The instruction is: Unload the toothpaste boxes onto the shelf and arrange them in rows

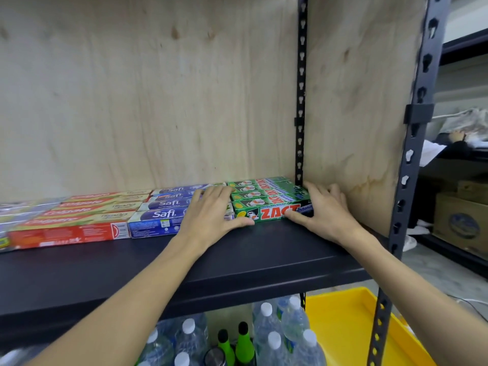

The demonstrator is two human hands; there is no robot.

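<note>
Left hand (pixel 211 210): fingers straight and slightly spread, lying flat across the tops of the boxes where the blue row meets the green row; thumb stretched right, tip touching the front face of the front green box (pixel 272 211) near its left end. Right hand (pixel 326 210): fingers straight, apart, pressed along the right end of the green row by the plywood side panel (pixel 356 101); thumb reaches left onto the front face of the same box, over the red "ZACT" lettering. So both palms bracket that box from either end, w/ thumbs on its front; no fingers curled round it.

Green ZACT boxes (pixel 260 190): long, narrow cartons, green w/ red-and-white logo, lying flat, stacked back to front in a row at the shelf's (pixel 237 257) back right corner, long sides parallel to the shelf's front edge. Four or so visible; exact count hard to tell.

Just left of them, touching: blue Safi boxes (pixel 163 207), same layout, white lettering. Further left: red Colgate boxes (pixel 79 220), then silvery packs at the far left edge, blurred.

Shelf is dark, w/ bare strip along the front edge. Below it: water bottles (pixel 266 336) w/ white caps, two green bottles (pixel 244 344). Yellow bin (pixel 348 328) at lower right, beside the perforated metal upright (pixel 412 154).
</note>
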